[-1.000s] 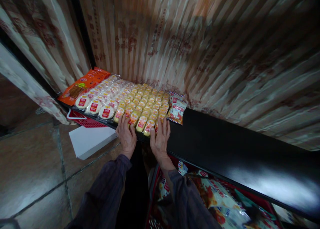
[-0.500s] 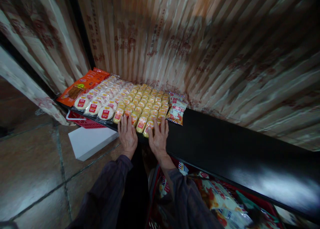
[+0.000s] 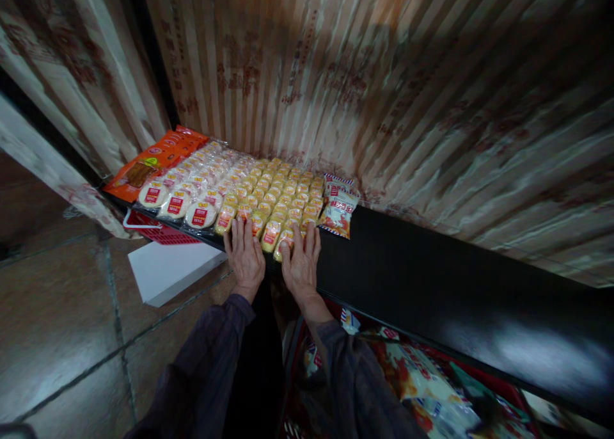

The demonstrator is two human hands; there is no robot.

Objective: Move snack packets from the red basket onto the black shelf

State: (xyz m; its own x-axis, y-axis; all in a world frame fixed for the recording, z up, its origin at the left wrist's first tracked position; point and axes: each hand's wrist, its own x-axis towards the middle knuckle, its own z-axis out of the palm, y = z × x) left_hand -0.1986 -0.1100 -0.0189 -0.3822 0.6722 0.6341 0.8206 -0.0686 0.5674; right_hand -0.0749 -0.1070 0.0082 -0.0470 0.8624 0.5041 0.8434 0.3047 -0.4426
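Observation:
Rows of small yellow wrapped snack cakes (image 3: 271,199) lie on the black shelf (image 3: 407,272). My left hand (image 3: 244,256) rests flat on the front ends of these packs, fingers stretched forward. At the front right corner of the yellow rows, my right hand (image 3: 301,260) touches the packs with its fingers extended and thumb apart. Neither hand grips anything. Left of the yellow packs are rows of white round wrapped cakes (image 3: 201,215). Small white and red snack bags (image 3: 338,208) stand just right of the yellow rows.
Orange snack bags (image 3: 148,164) lie at the shelf's left end. Below are a red basket (image 3: 167,234) and a white box (image 3: 173,269) on the tiled floor. A red crate with several snack bags (image 3: 426,381) sits under the shelf front. Pleated curtain (image 3: 297,74) hangs behind.
My right hand has shifted very slightly left along the yellow packs. The left hand stays almost where it was, and the view has tilted a little.

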